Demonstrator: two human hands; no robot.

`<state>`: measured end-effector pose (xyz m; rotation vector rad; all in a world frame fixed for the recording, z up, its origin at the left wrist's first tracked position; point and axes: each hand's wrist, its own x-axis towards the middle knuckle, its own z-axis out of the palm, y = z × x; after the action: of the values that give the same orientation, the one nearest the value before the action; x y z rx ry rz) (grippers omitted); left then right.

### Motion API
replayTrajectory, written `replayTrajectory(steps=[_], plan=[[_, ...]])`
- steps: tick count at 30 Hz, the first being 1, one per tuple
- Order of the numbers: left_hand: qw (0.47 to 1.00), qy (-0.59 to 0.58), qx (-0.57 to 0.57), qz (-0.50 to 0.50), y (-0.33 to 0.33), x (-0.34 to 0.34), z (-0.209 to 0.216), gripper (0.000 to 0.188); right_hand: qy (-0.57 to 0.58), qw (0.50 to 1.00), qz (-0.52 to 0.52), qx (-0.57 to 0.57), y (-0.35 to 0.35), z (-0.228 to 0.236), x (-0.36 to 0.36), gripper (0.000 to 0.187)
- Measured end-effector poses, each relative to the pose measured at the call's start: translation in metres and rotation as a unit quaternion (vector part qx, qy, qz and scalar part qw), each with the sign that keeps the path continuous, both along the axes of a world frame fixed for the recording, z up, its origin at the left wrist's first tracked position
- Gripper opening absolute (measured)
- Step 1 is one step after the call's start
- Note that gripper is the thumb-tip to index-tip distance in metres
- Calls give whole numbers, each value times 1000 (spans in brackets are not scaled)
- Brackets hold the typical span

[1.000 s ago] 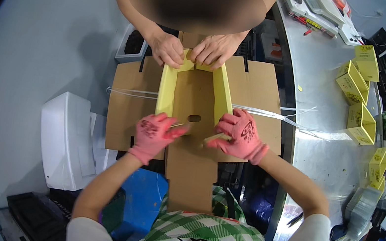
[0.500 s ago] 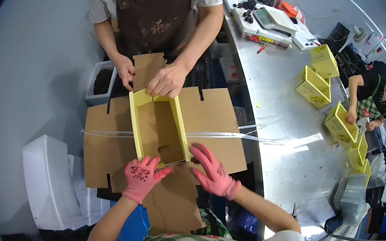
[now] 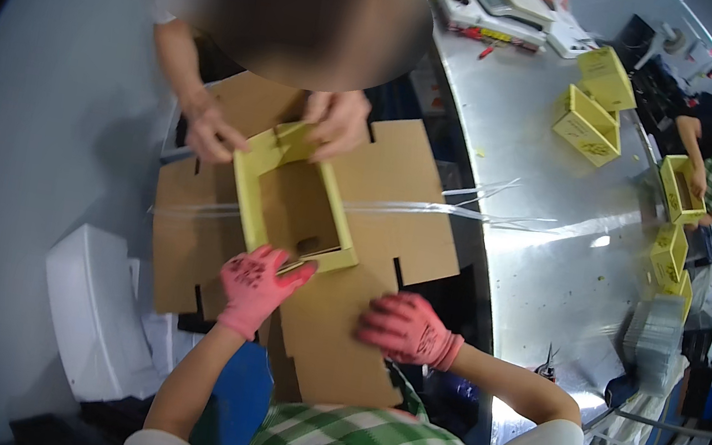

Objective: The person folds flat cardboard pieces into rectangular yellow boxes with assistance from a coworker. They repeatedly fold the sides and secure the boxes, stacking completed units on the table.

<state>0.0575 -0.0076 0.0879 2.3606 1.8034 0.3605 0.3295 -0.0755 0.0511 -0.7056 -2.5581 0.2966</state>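
A yellow open-topped box [image 3: 334, 212] stands on the spread flaps of a brown cardboard carton [image 3: 404, 175]. My left hand [image 3: 252, 290], in a pink glove, is closed at the box's near left corner, with fingers and thumb along the rim. My right hand [image 3: 410, 330], gloved alike, has curled fingers over the right edge of the near cardboard flap [image 3: 337, 349]; its thumb is hidden and the fingers are slightly blurred. Opposite me, a co-worker's left hand [image 3: 338, 123] and right hand [image 3: 211, 132] are at the box's far end.
Clear plastic straps [image 3: 413, 208] run across the carton. To the right stands a metal table [image 3: 532, 276] with a scale [image 3: 510, 4], several yellow boxes [image 3: 586, 128] and scissors [image 3: 547, 369]. White plastic containers [image 3: 89, 312] are at left. Another person handles a yellow box at far right.
My right hand has left the box's near right side and come down to the near flap. My left hand stays at the box. The co-worker has leaned in, both hands shifting at the far end.
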Motion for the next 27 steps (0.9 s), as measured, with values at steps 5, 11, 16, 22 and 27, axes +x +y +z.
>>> replayTrajectory(steps=[5, 11, 16, 22, 27], plan=[[997, -26, 56, -45, -3, 1, -18, 35, 299, 943, -136, -56, 54, 8, -46, 22], [733, -633, -243, 49, -2, -51, -55, 55, 337, 882, -325, -60, 78, -4, -82, 32], [917, -375, -123, 57, -18, -10, -38, 76, 251, 912, -325, 14, 92, 0, -85, 51], [936, -270, 210, 86, -17, 23, -44, 60, 23, 985, -173, 2, 101, 29, -67, 76], [968, -208, 130, 43, -11, 19, -34, 47, -166, 984, -62, -17, 122, 47, -56, 100]])
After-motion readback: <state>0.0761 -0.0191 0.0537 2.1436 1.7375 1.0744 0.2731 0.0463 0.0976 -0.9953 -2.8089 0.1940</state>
